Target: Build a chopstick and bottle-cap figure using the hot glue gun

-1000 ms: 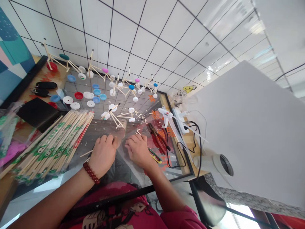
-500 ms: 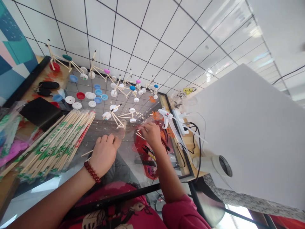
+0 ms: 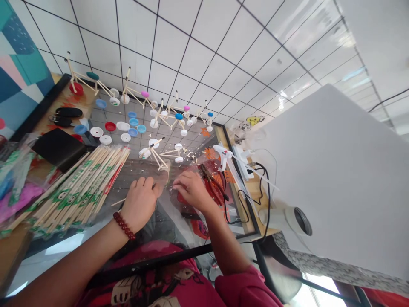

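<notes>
Resting my hands close together over the glass worktop (image 3: 136,169), I seem to be at the fiddly fingertip part of handling small pieces among the sticks and bottle caps. As I judge it, the next move calls for a light, exact pinch and a steady left hand.

My left hand (image 3: 140,204) has its fingers curled and its back turned up; whether anything sits beneath them I can't make out. A loose stick (image 3: 119,202) pokes out beside its wrist. My right hand (image 3: 191,189) is half curled, thumb and forefinger near each other (something tiny may be between them, but it is too small for me to say). There is a gap between the two hands.

Just beyond them lies a stick frame (image 3: 154,144) with white caps on it, tilted on the worktop and touched by neither hand. A smaller frame (image 3: 179,159) lies to its right, next to a scatter of wood scraps (image 3: 193,157). The pliers (image 3: 208,177) are just beside my right hand, with the glue gun (image 3: 223,155) past them. Wrapped chopsticks (image 3: 79,187) lie on my left.
</notes>
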Motion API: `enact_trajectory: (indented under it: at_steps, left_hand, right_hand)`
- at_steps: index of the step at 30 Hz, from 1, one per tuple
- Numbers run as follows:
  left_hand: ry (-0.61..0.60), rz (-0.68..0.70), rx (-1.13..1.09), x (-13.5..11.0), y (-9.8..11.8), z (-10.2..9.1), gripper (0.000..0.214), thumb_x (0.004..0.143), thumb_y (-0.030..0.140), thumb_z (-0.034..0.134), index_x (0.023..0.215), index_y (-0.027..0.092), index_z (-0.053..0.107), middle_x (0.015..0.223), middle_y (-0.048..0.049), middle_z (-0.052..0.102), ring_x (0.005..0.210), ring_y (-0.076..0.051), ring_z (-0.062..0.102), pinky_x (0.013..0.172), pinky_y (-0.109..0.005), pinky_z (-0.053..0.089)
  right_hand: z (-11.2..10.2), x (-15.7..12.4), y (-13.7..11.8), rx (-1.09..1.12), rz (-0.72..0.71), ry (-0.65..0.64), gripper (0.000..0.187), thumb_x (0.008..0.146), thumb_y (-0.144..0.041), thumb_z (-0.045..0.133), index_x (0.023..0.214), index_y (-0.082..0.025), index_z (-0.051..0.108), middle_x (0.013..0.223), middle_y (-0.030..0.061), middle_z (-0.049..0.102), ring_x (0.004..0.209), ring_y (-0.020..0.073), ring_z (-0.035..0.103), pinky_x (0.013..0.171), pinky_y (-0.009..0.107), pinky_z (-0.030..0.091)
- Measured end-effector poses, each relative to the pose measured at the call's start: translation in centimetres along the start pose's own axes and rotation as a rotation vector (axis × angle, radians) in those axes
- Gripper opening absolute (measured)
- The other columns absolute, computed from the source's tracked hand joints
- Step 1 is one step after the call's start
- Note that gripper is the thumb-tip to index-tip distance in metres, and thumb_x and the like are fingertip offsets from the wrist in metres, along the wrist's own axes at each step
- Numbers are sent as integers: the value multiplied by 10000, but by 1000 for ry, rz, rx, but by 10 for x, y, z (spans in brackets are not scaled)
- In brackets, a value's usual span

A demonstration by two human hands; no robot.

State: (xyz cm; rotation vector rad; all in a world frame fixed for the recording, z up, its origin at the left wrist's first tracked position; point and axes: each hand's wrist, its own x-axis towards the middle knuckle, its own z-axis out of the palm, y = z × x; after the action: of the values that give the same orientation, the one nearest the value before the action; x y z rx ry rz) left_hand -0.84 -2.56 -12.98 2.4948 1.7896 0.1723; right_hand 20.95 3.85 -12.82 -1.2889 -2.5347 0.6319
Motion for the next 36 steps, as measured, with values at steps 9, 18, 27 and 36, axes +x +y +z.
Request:
enact_trajectory:
  at_steps: [9,18,27,36]
  left_hand:
    - [-65,30,-195,-2,2,-2,317,973,103,552,1024,223,841,959,-114,737,926,-321,717,749,-406,537]
    - [179,76,-327,-4,-4,1,331,980,112,535,1027,234,839,876,-84,720,807,-275,696,732,-403,549]
    - [705,34,-622,1,-17,-18,223,1008,130,586,1088,205,780,939,-57,730,867,-206,728,809,-353,621]
    - [620,113,-698,-2,-2,-12,257,1006,152,566,1061,242,801,928,-53,769,867,-191,753,814,-313,630]
  right_hand:
    - [33,-2,-6,-109,113,53,127,1032,-193,621,1008,-215,743,1075,80,763,1031,248,601,900,383,366]
    - [30,2,-13,9,-43,-15,159,1017,-185,544,957,-215,688,1016,62,728,1015,238,587,927,405,351]
    - [-31,-59,-6,494,310,442,431,1012,-579,549,748,-242,495,664,-48,437,636,145,393,613,294,310]
    - [-12,-55,-25,1353,549,253,504,695,-649,921,755,-196,708,670,17,696,558,128,567,549,262,450]
